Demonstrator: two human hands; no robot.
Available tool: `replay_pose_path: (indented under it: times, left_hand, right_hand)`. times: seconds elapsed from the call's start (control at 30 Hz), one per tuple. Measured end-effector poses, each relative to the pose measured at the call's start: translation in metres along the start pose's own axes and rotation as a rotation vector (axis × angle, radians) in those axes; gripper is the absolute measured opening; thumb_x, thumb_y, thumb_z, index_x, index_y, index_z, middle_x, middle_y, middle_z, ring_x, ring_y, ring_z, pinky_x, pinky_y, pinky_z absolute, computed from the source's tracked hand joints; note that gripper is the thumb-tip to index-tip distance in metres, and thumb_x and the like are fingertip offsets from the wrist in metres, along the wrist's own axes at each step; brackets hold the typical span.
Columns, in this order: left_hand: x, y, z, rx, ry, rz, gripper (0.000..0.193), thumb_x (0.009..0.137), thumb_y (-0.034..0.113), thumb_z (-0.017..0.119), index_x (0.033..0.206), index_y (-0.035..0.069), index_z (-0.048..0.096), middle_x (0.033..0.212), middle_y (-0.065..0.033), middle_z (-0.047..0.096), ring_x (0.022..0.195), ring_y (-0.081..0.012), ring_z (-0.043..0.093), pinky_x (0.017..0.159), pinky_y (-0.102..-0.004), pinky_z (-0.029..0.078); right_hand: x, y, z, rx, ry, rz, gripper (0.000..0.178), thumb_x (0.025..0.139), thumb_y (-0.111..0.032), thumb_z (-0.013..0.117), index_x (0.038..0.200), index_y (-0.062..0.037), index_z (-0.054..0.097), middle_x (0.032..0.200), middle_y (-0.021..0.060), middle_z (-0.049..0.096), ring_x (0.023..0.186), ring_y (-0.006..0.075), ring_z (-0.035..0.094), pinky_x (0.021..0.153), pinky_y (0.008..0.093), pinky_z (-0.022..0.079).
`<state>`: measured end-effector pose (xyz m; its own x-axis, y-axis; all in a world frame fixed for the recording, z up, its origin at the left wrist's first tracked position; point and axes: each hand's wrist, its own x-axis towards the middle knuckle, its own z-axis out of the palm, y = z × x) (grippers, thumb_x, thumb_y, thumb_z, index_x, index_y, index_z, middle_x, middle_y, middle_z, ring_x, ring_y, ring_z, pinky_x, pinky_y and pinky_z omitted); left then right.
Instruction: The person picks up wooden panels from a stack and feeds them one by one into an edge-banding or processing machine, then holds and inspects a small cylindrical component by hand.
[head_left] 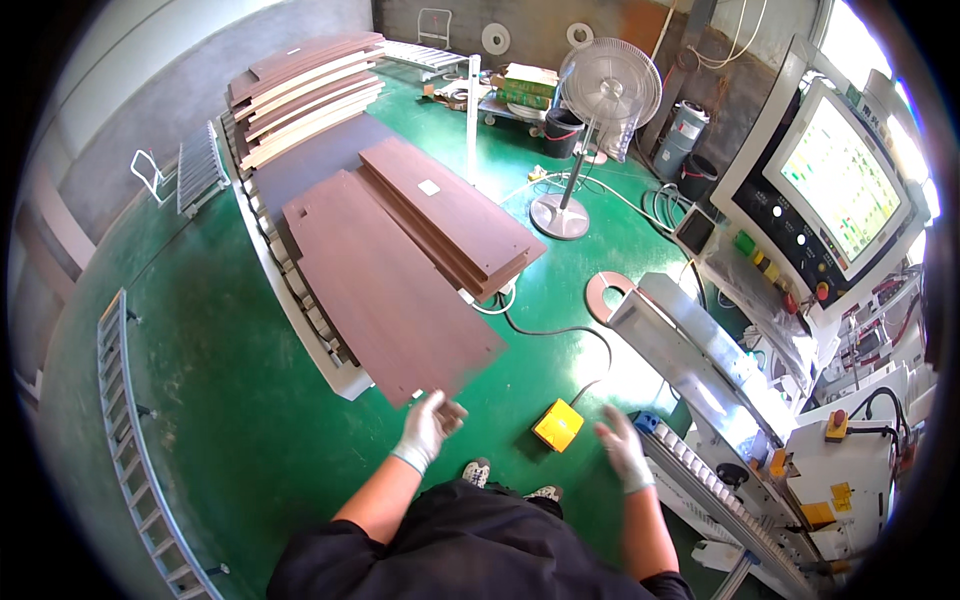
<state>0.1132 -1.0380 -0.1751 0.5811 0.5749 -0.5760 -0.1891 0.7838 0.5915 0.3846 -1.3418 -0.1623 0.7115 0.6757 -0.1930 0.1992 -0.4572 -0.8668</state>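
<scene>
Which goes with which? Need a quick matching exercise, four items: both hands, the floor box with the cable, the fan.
Column 1
1. Left hand
2. Right hand
3. Floor box
4. Fan

Column 2
A. Closest of the four to the roller strip
B. Standing on a round base
C. Yellow
D. At the near end of a brown panel

Pairs: 1-D, 2-A, 3-C, 4-B

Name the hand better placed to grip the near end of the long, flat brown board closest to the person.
Likely the left: the white-gloved left hand is right by the near end of the long, flat brown board. The white-gloved right hand is farther off, past the boxy yellow unit.
</scene>
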Motion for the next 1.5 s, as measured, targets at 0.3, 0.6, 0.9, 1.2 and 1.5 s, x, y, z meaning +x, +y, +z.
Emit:
replay_pose_path:
  times: [0.3,0.6,0.9,1.2,1.5]
  left_hand:
    - [-0.058,-0.07,-0.043,1.336,-0.6,-0.031,0.064,0.104,0.055,0.053,0.142,0.004,0.057,0.143,-0.0132,0.06,0.135,-0.0261,0.054,0.112,-0.0395,0.043]
    - [-0.007,0.053,-0.015,-0.326,-0.026,0.096,0.084,0.102,0.072,0.037,0.156,0.008,0.041,0.159,-0.012,0.044,0.144,-0.0348,0.043,0.12,-0.0504,0.033]
    - [0.059,0.018,0.104,-0.143,-0.311,0.168,0.082,0.1,0.075,0.04,0.159,0.018,0.037,0.163,-0.0054,0.038,0.146,-0.0312,0.039,0.12,-0.0506,0.034]
    - [0.086,-0.08,0.191,0.13,-0.217,-0.071,0.073,0.109,0.061,0.034,0.155,0.004,0.039,0.156,-0.0105,0.046,0.14,-0.0294,0.048,0.116,-0.044,0.042]
    - [0.042,-0.143,0.237,0.611,-0.291,-0.326,0.061,0.109,0.059,0.035,0.137,0.008,0.053,0.132,-0.0103,0.064,0.116,-0.028,0.064,0.094,-0.0447,0.053]
  right_hand:
    - [-0.003,-0.055,0.155,1.25,-0.354,0.452,0.042,0.104,-0.026,0.062,0.137,-0.0006,0.055,0.13,0.0113,0.066,0.12,0.0276,0.064,0.106,0.0485,0.051]
    - [-0.048,-0.084,0.059,0.77,-0.229,0.124,0.044,0.099,-0.024,0.071,0.132,0.0026,0.062,0.118,0.0048,0.071,0.109,0.0143,0.064,0.099,0.0328,0.05]
    - [-0.115,-0.044,0.038,0.705,0.218,0.068,0.065,0.092,-0.028,0.082,0.144,-0.0025,0.051,0.136,0.0073,0.062,0.126,0.0189,0.055,0.109,0.0374,0.045]
    - [-0.144,0.013,0.029,0.971,0.678,0.303,0.053,0.097,-0.032,0.072,0.133,0.0045,0.059,0.12,0.0108,0.067,0.107,0.0201,0.065,0.095,0.0369,0.053]
    - [-0.148,0.064,-0.109,1.21,0.87,0.088,0.039,0.103,-0.03,0.057,0.133,-0.0048,0.061,0.114,0.0013,0.07,0.095,0.0097,0.067,0.077,0.0292,0.057]
